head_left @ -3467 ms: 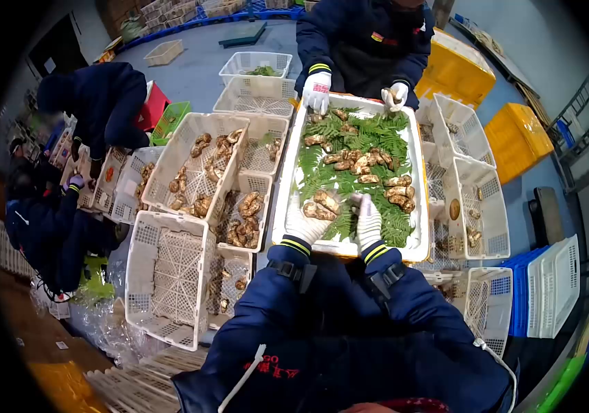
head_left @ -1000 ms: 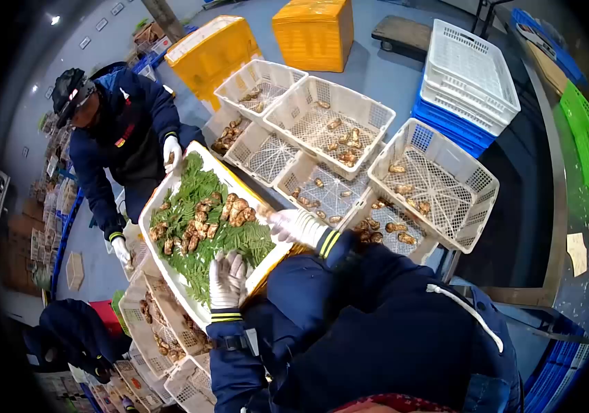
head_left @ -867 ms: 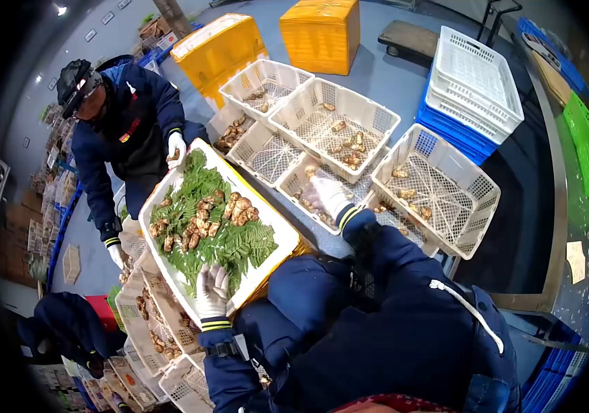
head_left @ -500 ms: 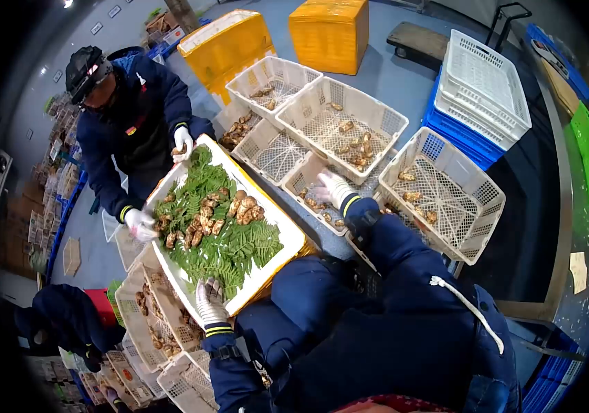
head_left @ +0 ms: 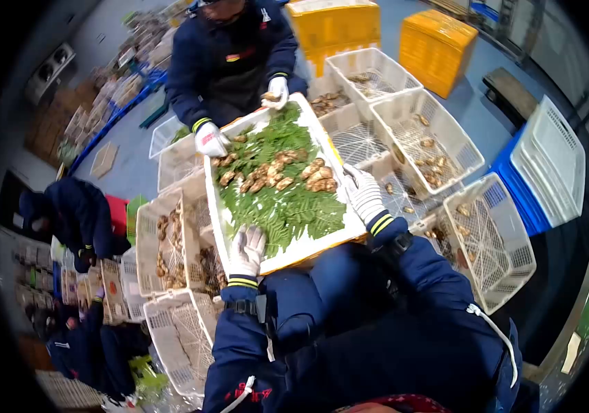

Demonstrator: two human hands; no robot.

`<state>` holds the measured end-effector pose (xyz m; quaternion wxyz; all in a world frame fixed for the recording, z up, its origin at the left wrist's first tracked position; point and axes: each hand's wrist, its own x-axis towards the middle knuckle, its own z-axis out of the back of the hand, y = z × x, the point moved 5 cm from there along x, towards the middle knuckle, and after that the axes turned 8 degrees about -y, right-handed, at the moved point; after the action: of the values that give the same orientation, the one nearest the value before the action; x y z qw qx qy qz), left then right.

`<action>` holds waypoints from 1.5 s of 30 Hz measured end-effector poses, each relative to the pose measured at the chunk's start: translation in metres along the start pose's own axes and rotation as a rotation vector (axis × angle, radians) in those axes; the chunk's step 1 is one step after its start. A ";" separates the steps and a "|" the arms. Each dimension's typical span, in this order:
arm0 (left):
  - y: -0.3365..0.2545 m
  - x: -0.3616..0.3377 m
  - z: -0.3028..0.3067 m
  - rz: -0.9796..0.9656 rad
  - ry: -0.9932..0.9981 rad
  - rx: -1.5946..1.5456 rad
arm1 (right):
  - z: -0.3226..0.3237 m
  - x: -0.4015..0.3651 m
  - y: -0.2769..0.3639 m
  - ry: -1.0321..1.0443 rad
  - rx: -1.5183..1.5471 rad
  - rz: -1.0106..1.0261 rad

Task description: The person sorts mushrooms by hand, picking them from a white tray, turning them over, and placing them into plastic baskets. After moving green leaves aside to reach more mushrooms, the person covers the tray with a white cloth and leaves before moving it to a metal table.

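Note:
A white foam box (head_left: 341,244) lies before me, lined with green fern fronds (head_left: 308,213). Brown-and-white mushrooms (head_left: 263,175) lie across the middle of the ferns, with a cluster (head_left: 320,177) toward the right side. My left hand (head_left: 246,251), in a white glove, rests open at the near left corner, its fingers over the fern edge. At the box's right rim is my right hand (head_left: 364,194), gloved too, with fingers stretched out and no mushroom visible in it.
Opposite me, a co-worker's gloved hand (head_left: 276,93) holds a mushroom; their other hand (head_left: 210,140) is at the box's left edge. Plastic baskets (head_left: 426,138) with mushrooms stand on both sides. Blue and white crates (head_left: 549,165) are stacked at right; other people sit at left.
My right hand has moved from the mushroom basket on the right to the foam box's right rim. My left hand stays at the near edge. The view has turned left.

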<state>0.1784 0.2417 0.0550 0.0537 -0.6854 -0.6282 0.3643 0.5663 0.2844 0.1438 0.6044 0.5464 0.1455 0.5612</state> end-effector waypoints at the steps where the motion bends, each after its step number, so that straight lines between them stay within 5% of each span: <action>1: 0.002 0.001 -0.006 0.074 0.028 -0.131 | -0.011 0.005 0.007 0.020 -0.158 0.234; 3: 0.008 0.000 -0.024 0.115 0.142 -0.173 | -0.034 0.007 0.021 0.068 -0.323 0.458; 10: 0.032 0.010 -0.035 0.201 0.184 -0.262 | -0.097 0.003 -0.006 0.343 -1.045 0.496; 17: 0.032 0.006 -0.039 0.257 0.212 -0.317 | -0.110 0.000 -0.027 0.287 -1.071 0.646; 21: 0.033 0.011 -0.031 0.258 0.252 -0.328 | -0.088 0.001 0.028 0.277 -0.908 0.505; 25: 0.029 0.009 -0.034 0.079 0.272 -0.178 | -0.090 -0.016 0.046 0.475 -0.393 0.075; 27: 0.030 0.008 -0.036 -0.075 0.293 0.032 | -0.095 -0.030 0.067 0.643 -0.138 -0.176; 29: 0.032 0.002 -0.041 -0.103 0.302 0.153 | -0.136 -0.056 0.034 0.810 0.731 -0.806; 33: 0.024 -0.014 -0.052 -0.051 0.352 0.230 | -0.136 -0.070 0.066 0.958 0.549 -0.935; 36: 0.033 -0.005 -0.048 0.010 0.381 0.276 | -0.144 -0.072 0.061 0.964 0.484 -0.802; 45: 0.031 -0.006 -0.048 -0.088 0.231 0.359 | -0.133 -0.087 0.063 0.863 0.507 -0.910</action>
<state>0.2318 0.2482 0.0762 0.2625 -0.6741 -0.5720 0.3867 0.4000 0.2636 0.1097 0.5214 0.2826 0.7166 0.3670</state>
